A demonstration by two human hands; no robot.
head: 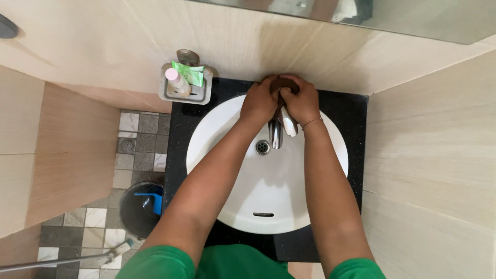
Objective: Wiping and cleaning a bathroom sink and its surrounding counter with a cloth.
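Both hands, left [260,102] and right [299,101], close around a brown pad [283,84] at the tap [281,129] base, basin's [217,134] 12 o'clock, pressing it to scrub; soap rack [170,93] at 10 o'clock.

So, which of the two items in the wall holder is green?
The flat green packet leaning at the back; the round-capped pink bottle stands before it.
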